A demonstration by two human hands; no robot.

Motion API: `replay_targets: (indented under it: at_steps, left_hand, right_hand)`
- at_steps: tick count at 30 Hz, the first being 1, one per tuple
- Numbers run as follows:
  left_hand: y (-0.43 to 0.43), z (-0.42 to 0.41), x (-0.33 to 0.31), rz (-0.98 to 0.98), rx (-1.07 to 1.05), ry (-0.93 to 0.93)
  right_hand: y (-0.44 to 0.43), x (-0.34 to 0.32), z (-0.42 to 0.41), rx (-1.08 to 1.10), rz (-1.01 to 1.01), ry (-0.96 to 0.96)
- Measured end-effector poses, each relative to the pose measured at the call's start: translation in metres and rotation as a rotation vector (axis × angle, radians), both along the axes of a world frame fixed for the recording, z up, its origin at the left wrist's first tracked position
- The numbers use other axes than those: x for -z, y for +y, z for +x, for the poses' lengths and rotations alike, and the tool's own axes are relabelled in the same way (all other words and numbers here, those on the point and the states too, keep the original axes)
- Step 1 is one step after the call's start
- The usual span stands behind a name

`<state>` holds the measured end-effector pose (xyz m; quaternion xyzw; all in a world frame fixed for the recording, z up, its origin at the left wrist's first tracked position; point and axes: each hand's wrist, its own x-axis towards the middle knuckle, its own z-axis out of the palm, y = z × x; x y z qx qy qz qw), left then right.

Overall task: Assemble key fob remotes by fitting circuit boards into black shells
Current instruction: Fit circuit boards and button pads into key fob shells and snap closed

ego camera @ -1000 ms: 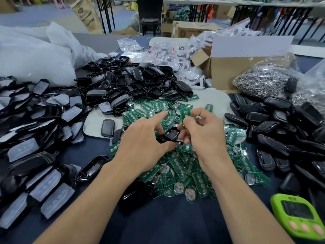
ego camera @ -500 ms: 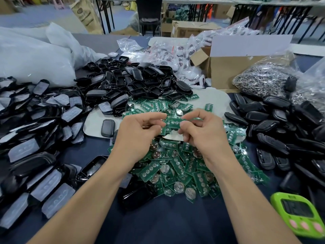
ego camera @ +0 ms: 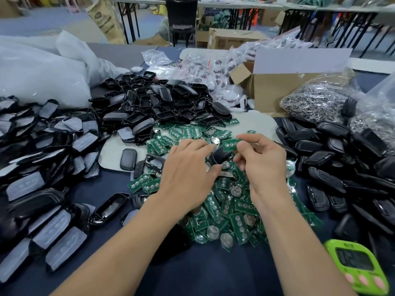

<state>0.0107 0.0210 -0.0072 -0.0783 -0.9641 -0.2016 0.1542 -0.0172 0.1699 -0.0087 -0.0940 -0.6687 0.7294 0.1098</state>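
My left hand (ego camera: pixel 188 169) grips a black shell (ego camera: pixel 220 155) between thumb and fingers above the middle of the table. My right hand (ego camera: pixel 261 161) pinches a small green circuit board (ego camera: pixel 230 144) by its right end, just above and touching the shell's top edge. Below both hands lies a heap of green circuit boards (ego camera: pixel 230 210) with round coin cells. Most of the held shell is hidden behind my left fingers.
Empty black shells (ego camera: pixel 162 103) are piled at the back centre. Shell halves with grey pads (ego camera: pixel 42 167) cover the left, closed black fobs (ego camera: pixel 342 163) the right. A cardboard box (ego camera: pixel 277 88), a bag of metal rings (ego camera: pixel 316 105) and a green timer (ego camera: pixel 359 268) stand to the right.
The circuit board has passed from both hands' fingertips to the right hand alone. The left hand has dropped slightly and holds the black shell under the board.
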Motion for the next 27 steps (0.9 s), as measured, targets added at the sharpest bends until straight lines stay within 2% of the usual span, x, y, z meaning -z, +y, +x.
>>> replay_targets:
  at_steps: [6,9,12,15,18,22,27]
  left_hand:
    - [0.014,-0.012,-0.005,-0.009,0.018,-0.081]
    - [0.013,-0.006,-0.002,0.087,-0.03,0.024]
    - [0.004,0.0,-0.005,0.364,-0.089,0.007]
    - [-0.012,-0.001,-0.016,0.729,-0.084,-0.21]
    - [-0.026,0.001,-0.019,0.978,-0.068,-0.393]
    - [-0.031,0.006,-0.015,1.006,-0.056,-0.462]
    - [-0.032,0.006,-0.016,0.973,-0.018,-0.394]
  right_hand:
    - [-0.002,-0.003,0.002,-0.066,-0.09,-0.014]
    - [-0.001,-0.004,0.002,-0.069,-0.106,-0.01]
    - [-0.001,-0.007,0.004,-0.082,-0.085,0.013]
    - [-0.003,-0.009,0.008,-0.124,-0.061,0.047]
    - [-0.005,-0.008,0.01,-0.106,0.035,0.082]
    - [-0.011,-0.006,0.011,-0.098,0.159,0.142]
    - [-0.015,-0.005,0.012,-0.109,0.224,0.159]
